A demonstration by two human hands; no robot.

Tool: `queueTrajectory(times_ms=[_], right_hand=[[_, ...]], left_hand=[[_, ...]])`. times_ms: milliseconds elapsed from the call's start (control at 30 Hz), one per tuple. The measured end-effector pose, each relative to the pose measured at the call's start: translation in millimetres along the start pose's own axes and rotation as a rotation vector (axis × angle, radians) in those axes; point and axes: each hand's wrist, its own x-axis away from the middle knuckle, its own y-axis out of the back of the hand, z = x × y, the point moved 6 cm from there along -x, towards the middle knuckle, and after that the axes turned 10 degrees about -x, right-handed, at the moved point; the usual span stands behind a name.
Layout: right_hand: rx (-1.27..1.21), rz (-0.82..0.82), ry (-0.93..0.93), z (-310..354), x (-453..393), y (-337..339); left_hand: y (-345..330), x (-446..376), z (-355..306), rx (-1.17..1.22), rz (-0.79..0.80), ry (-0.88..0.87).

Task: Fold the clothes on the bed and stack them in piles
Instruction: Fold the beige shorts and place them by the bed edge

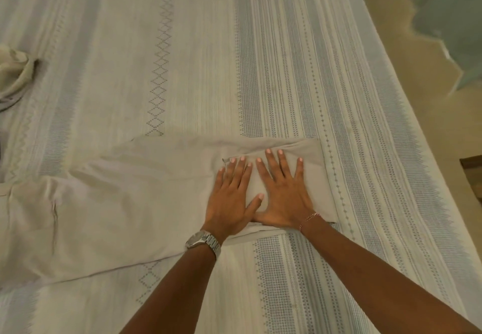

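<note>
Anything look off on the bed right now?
Nothing damaged. Both hands, left and right, press flat on the beige garment, folded only at its right end. A crumpled cloth lies unfolded at the left edge.

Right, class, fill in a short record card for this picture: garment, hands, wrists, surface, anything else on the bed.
garment: beige garment, flat, right end folded over
left hand: flat, pressing the fold
right hand: flat, pressing the fold
wrists: watch left, bracelet right
surface: patterned bedspread
other: crumpled cloth, far left
</note>
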Motion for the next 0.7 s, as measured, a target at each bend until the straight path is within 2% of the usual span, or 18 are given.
queueTrajectory(times_ms=[100, 200, 267, 333, 400, 567, 700], right_hand=[[0.000, -0.040, -0.095, -38.8, 22.9, 8.9], [-0.103, -0.129, -0.318, -83.6, 50.8, 16.6], [-0.264, -0.273, -0.438, -98.4, 60.6, 30.5], [-0.532, -0.416, -0.583, -107.0, 65.9, 46.9], [-0.776, -0.351, -0.713, -112.8, 61.2, 50.8], [-1.066, -0.154, -0.716, -107.7, 45.4, 62.6], [-1.104, -0.201, -0.585, -68.1, 44.7, 94.0]], left_hand=[[1.4, 6.3, 3.2, -0.078, 0.022, 0.062], [2.5, 7.0, 2.1, -0.123, 0.038, 0.083], [4.7, 5.6, 0.6, -0.127, 0.047, 0.077], [6.0, 5.2, -0.5, -0.135, 0.053, 0.076], [7.1, 4.5, -0.7, -0.143, 0.061, 0.081], [11.2, 3.5, -2.1, -0.116, 0.115, 0.056], [32.4, 6.6, -0.6, -0.076, 0.083, 0.098]])
